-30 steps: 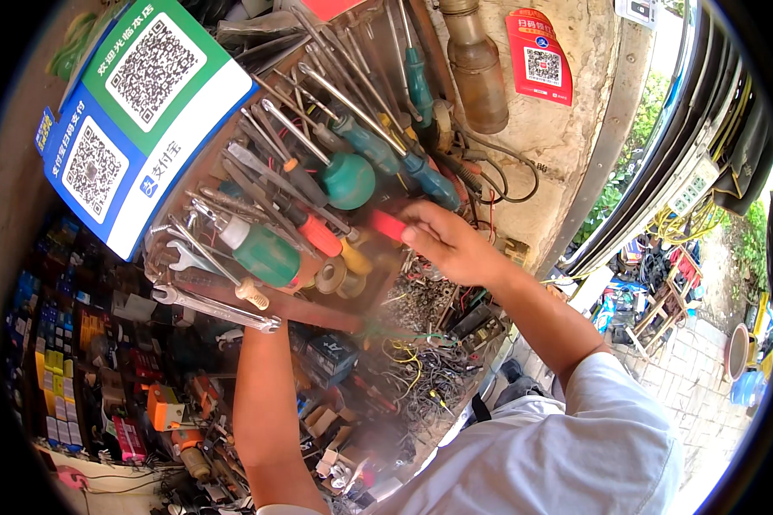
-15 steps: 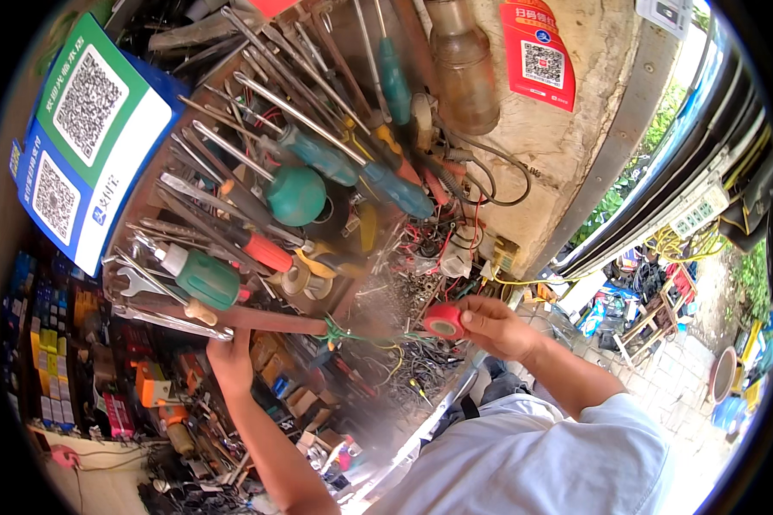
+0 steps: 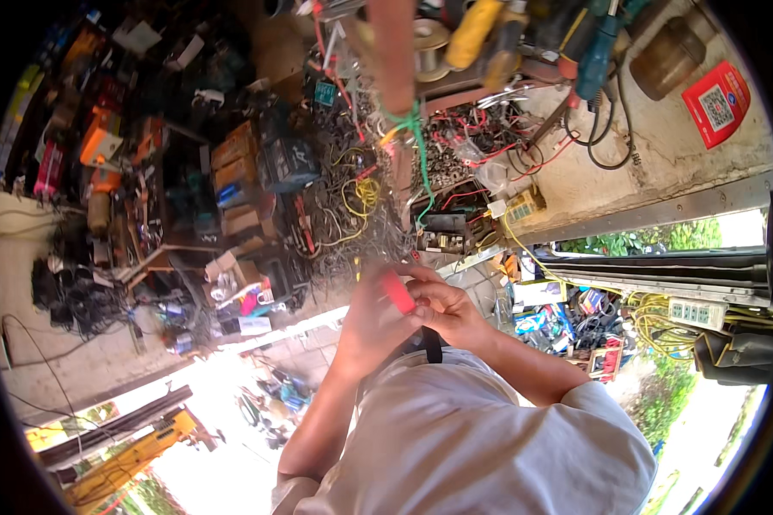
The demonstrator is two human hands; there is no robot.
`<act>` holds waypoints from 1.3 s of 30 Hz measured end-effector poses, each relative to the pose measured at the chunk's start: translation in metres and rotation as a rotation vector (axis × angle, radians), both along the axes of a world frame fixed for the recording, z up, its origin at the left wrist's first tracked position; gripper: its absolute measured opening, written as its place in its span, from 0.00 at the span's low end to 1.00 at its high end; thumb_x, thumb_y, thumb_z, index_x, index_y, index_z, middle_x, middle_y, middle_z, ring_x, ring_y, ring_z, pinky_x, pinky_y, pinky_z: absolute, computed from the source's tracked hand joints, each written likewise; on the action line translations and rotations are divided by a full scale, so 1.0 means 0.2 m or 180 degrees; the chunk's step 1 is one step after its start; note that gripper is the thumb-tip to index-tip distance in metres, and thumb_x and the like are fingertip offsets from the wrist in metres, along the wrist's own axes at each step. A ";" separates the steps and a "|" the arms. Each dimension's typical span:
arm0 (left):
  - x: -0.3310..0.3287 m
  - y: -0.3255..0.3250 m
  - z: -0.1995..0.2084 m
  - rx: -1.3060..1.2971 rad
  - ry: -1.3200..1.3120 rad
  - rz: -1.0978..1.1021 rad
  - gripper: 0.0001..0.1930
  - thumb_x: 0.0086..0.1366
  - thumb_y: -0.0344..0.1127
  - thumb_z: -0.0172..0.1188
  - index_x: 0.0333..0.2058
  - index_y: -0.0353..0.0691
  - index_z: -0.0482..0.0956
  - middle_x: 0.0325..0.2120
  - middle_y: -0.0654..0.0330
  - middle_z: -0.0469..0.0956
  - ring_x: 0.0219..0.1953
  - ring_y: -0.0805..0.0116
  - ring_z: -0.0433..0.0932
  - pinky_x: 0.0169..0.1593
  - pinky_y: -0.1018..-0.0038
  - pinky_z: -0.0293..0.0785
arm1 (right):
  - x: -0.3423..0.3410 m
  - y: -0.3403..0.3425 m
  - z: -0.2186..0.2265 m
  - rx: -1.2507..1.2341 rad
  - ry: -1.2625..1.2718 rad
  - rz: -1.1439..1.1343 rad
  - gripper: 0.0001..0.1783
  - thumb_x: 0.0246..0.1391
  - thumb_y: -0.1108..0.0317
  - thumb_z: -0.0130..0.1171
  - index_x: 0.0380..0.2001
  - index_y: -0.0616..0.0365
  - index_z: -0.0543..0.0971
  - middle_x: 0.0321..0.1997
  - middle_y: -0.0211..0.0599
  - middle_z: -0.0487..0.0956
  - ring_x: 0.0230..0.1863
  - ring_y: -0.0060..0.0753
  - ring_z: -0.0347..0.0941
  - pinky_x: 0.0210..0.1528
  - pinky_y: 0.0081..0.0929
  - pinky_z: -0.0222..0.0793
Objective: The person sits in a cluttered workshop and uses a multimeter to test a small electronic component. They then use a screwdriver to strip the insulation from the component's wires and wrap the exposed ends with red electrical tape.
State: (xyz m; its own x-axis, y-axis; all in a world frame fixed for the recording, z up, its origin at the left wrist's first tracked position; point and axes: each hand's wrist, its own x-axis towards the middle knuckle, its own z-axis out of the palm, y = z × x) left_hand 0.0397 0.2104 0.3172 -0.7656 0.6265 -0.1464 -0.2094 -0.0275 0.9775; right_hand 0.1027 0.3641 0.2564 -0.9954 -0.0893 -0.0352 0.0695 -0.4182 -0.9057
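Observation:
Close in front of my body, my two hands meet around a roll of red tape [image 3: 397, 292]. My left hand [image 3: 368, 324] is on the roll's left side, its fingers smeared by motion but closed about it. At the right edge of the roll, my right hand [image 3: 453, 311] has its thumb and fingers pinched together on it. Whether a loose end of tape is pulled out cannot be made out. Beyond the hands, a green string [image 3: 416, 142] hangs tied around a reddish-brown bar [image 3: 392, 56].
A bench with tangled wires and small metal parts lies ahead. Screwdrivers [image 3: 599, 60] and a wire spool [image 3: 430, 50] are at the top. A brown jar [image 3: 668, 58] stands far right. Orange boxes [image 3: 232, 146] and tools crowd the left. A power strip [image 3: 697, 314] with yellow cable is at right.
My left hand has left the metal tool at the rack and come to the tape roll. The right hand has brought the roll nearer my body. The view has swung away from the rack.

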 end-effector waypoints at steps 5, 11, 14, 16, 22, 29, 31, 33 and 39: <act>0.15 -0.25 -0.16 0.0782 -0.0687 0.0311 0.34 0.55 0.23 0.64 0.58 0.31 0.57 0.51 0.52 0.66 0.53 0.61 0.69 0.55 0.64 0.68 | 0.13 -0.18 -0.01 0.0419 -0.0245 0.0259 0.14 0.54 0.70 0.57 0.44 0.59 0.75 0.64 0.42 0.58 0.59 0.37 0.61 0.56 0.35 0.62; 0.48 -0.46 -0.68 0.0689 -0.2149 0.0454 0.28 0.65 0.47 0.54 0.56 0.35 0.60 0.49 0.54 0.69 0.48 0.64 0.73 0.50 0.68 0.72 | 0.35 -0.29 -0.16 0.2581 -0.0094 0.0712 0.15 0.50 0.67 0.63 0.42 0.56 0.76 0.62 0.45 0.61 0.60 0.47 0.61 0.58 0.38 0.60; 0.61 -0.48 -0.82 0.0713 -0.2022 0.0585 0.29 0.65 0.48 0.54 0.57 0.35 0.60 0.51 0.55 0.67 0.51 0.63 0.70 0.53 0.68 0.69 | 0.41 -0.34 -0.25 0.2605 -0.0331 0.0788 0.13 0.51 0.66 0.62 0.39 0.58 0.76 0.59 0.44 0.65 0.60 0.46 0.61 0.58 0.37 0.60; 0.64 -0.49 -0.83 0.0798 -0.1648 0.0609 0.27 0.65 0.41 0.56 0.58 0.36 0.59 0.52 0.56 0.67 0.53 0.64 0.68 0.55 0.68 0.67 | 0.40 -0.34 -0.28 0.2519 -0.0256 0.0869 0.12 0.53 0.66 0.61 0.39 0.59 0.76 0.58 0.43 0.66 0.60 0.45 0.61 0.58 0.37 0.60; 0.62 -0.46 -0.90 0.0938 -0.1967 0.0945 0.24 0.62 0.32 0.59 0.56 0.37 0.63 0.47 0.58 0.71 0.50 0.66 0.70 0.53 0.69 0.69 | 0.30 -0.34 -0.32 0.2399 -0.0770 0.1228 0.13 0.55 0.66 0.58 0.42 0.59 0.75 0.56 0.40 0.67 0.54 0.38 0.68 0.53 0.33 0.65; 0.68 -0.38 -1.31 0.0718 -0.2269 0.1914 0.23 0.63 0.33 0.59 0.55 0.37 0.65 0.44 0.61 0.72 0.44 0.70 0.73 0.48 0.70 0.73 | 0.19 0.11 -0.84 0.3207 -0.0944 0.1342 0.18 0.54 0.65 0.59 0.46 0.61 0.73 0.50 0.41 0.73 0.53 0.38 0.70 0.53 0.31 0.66; 0.73 -0.37 -1.44 0.0433 -0.2362 0.2335 0.22 0.63 0.33 0.58 0.55 0.38 0.66 0.45 0.61 0.71 0.44 0.71 0.73 0.48 0.69 0.74 | 0.12 0.35 -1.12 0.3573 -0.1256 0.1314 0.16 0.53 0.65 0.60 0.44 0.60 0.75 0.45 0.42 0.75 0.51 0.38 0.71 0.50 0.31 0.67; 0.78 -0.33 -1.56 0.0402 -0.2613 0.2794 0.20 0.63 0.32 0.57 0.53 0.39 0.67 0.41 0.61 0.74 0.40 0.72 0.74 0.45 0.74 0.72 | 0.01 0.49 -1.25 0.3738 -0.1381 0.1295 0.14 0.53 0.65 0.60 0.42 0.58 0.76 0.44 0.42 0.75 0.47 0.39 0.72 0.47 0.31 0.68; 0.83 -0.14 -2.12 0.1108 -0.2652 0.2705 0.24 0.60 0.32 0.60 0.53 0.40 0.64 0.42 0.63 0.71 0.44 0.72 0.72 0.49 0.70 0.72 | -0.38 0.90 -1.48 0.4677 -0.1133 0.0850 0.17 0.53 0.62 0.60 0.45 0.57 0.74 0.46 0.43 0.74 0.45 0.41 0.72 0.42 0.32 0.69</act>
State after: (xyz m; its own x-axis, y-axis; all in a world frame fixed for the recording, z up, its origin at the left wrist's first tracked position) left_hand 0.2051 0.1832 -0.1060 -0.7013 0.0800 -0.7083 -0.5520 -0.6898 0.4686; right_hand 0.0267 0.5442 -0.0402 -0.8776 0.0672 -0.4747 0.2906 0.8621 -0.4152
